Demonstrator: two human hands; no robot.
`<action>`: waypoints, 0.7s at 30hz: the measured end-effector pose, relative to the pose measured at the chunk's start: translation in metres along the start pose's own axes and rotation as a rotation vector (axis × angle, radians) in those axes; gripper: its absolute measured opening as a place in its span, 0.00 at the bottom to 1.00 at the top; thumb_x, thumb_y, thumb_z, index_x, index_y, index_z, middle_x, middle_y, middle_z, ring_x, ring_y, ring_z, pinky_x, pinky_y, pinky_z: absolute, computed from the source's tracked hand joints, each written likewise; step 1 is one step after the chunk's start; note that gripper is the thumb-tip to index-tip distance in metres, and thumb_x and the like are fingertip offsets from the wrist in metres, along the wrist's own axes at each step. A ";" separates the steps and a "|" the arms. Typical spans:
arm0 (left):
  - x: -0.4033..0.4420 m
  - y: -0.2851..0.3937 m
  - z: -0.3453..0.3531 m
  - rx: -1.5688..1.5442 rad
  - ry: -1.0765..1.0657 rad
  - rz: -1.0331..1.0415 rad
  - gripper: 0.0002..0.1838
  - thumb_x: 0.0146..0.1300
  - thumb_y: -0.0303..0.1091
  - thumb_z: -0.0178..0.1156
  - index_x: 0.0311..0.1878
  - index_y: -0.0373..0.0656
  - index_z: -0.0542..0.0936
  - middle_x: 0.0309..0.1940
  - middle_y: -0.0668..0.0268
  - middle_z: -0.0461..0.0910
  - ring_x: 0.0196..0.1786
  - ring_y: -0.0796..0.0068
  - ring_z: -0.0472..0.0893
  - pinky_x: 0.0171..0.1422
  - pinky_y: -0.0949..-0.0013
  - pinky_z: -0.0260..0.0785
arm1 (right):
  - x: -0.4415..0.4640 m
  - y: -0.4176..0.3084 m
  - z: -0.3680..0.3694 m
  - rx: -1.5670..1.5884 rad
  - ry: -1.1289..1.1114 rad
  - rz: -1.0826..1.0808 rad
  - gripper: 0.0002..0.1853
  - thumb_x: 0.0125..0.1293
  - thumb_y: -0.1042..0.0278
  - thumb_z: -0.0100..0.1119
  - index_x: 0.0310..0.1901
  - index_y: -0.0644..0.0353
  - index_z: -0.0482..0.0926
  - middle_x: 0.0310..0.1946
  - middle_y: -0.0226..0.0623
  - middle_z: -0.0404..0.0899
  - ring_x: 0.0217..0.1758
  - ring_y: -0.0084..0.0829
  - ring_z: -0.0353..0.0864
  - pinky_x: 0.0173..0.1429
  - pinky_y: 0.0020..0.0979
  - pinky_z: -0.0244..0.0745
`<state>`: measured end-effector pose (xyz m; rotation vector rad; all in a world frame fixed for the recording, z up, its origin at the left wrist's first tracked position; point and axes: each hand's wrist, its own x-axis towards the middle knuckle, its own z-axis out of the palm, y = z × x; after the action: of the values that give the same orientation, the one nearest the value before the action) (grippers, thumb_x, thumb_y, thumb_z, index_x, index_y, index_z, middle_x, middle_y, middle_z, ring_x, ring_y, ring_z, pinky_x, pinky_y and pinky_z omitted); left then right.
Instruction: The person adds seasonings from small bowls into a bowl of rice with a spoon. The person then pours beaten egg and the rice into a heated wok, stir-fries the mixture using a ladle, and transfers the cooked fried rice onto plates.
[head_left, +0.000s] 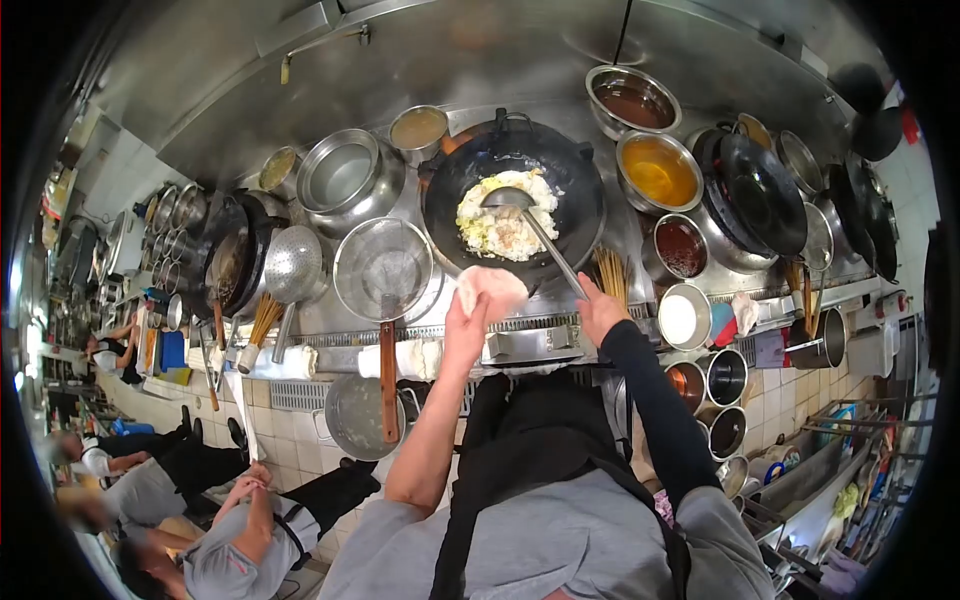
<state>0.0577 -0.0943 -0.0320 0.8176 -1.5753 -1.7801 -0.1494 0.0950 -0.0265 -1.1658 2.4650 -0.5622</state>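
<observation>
A black wok [446, 205] sits on the range straight ahead, with rice and bits of egg [490, 222] heaped in its middle. My right hand [603, 315] is closed around the handle of a steel ladle [545, 238], whose bowl rests on the rice, rounded side up. In my left hand [464, 330], just in front of the wok's near rim, is a pale pink folded cloth [495, 292]. A round mesh strainer [383, 262] with a wooden handle lies to the left of that hand. To the right, a bamboo brush [610, 272] stands near my right hand.
Pots of red sauce [680, 247] and amber liquid [658, 170] stand right of the wok. A steel pot [340, 172] and a perforated ladle [293, 262] are at the left. Another black wok [762, 195] leans further right. A co-worker [245, 555] is at lower left.
</observation>
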 end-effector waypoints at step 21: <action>0.060 -0.040 0.053 1.189 -0.594 0.054 0.31 0.80 0.59 0.46 0.54 0.36 0.83 0.48 0.44 0.88 0.55 0.40 0.85 0.64 0.44 0.73 | -0.064 0.007 0.024 0.044 0.046 -0.010 0.34 0.77 0.63 0.54 0.82 0.55 0.59 0.29 0.63 0.83 0.35 0.66 0.84 0.44 0.61 0.76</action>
<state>-0.0229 -0.1051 -0.0695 0.7048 -3.0810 -0.9200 -0.1047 0.1446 -0.0412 -1.1609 2.4742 -0.6494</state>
